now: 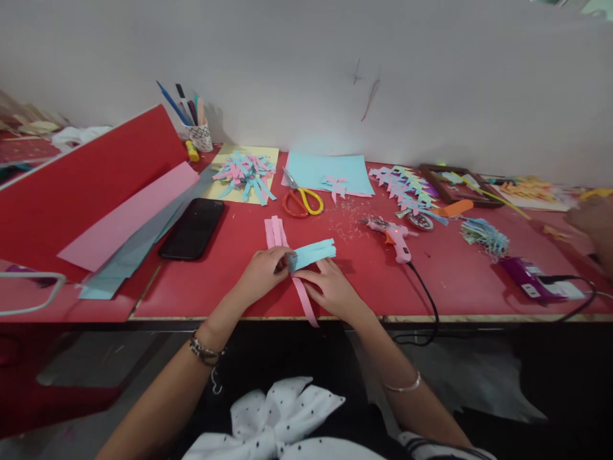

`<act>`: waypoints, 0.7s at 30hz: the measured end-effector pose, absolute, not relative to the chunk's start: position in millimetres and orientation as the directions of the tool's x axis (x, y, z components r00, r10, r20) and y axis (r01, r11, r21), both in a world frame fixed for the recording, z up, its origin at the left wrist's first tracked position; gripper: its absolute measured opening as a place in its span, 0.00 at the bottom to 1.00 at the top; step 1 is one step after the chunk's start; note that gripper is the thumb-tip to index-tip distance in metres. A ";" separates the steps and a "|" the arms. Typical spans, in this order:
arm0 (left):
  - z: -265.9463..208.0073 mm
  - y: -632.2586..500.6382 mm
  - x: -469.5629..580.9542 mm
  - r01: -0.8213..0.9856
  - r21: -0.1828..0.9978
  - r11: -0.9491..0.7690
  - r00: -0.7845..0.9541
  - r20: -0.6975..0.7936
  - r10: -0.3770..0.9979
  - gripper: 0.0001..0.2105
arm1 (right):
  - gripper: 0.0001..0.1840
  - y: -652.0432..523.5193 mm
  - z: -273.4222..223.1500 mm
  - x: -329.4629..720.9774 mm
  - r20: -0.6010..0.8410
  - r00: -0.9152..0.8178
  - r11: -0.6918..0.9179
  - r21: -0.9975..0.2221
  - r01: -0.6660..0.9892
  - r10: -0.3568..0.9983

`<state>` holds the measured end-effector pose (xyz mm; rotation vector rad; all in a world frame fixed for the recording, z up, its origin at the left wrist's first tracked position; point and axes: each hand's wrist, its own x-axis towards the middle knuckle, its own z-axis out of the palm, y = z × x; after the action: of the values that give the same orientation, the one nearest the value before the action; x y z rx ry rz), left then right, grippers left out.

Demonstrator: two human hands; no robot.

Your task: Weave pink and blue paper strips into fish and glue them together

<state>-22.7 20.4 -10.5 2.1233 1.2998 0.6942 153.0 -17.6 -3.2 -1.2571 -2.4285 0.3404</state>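
Observation:
At the table's front edge, my left hand pinches light-blue paper strips near their left end, where they cross pink paper strips. From the other side my right hand grips the same blue strips, its thumb reaching toward the crossing and its other fingers partly hidden behind the paper. A pink tail hangs down between the hands, over the edge. Yellow-and-red-handled scissors lie just beyond. How the strips join is covered by my fingers.
A pink glue gun with a black cord lies to the right, near a purple power strip. On the left are a black phone and a red board. Woven paper pieces lie behind. Another person's hand shows far right.

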 end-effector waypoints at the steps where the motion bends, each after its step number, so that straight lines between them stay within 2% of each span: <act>1: -11.6 20.9 -23.0 0.626 0.672 -0.395 0.412 0.145 0.900 0.11 | 0.15 -20.1 -3.3 155.6 0.228 -0.516 0.562 -0.392 0.728 0.826; 6: -15.0 22.0 -25.4 0.601 0.671 -0.434 0.458 0.156 0.875 0.08 | 0.14 -27.8 -4.9 168.0 0.234 -0.501 0.549 -0.457 0.700 0.833; 14: -10.2 19.3 -32.6 0.528 0.720 -0.451 0.418 0.242 0.876 0.12 | 0.15 -28.5 -1.4 157.1 0.177 -0.535 0.558 -0.395 0.730 0.826; 18: -13.3 19.7 -44.2 0.643 0.580 -0.500 0.392 0.312 0.865 0.10 | 0.15 -27.2 -1.2 157.1 0.296 -0.468 0.554 -0.438 0.708 0.832; 21: -17.0 19.2 -49.3 0.721 0.496 -0.484 0.391 0.284 0.875 0.11 | 0.16 -23.4 1.7 159.9 0.400 -0.354 0.518 -0.449 0.728 0.845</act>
<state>-49.3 19.2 -17.0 2.3613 1.3985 0.7495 159.9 -23.4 1.7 -1.2765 -2.1665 0.2573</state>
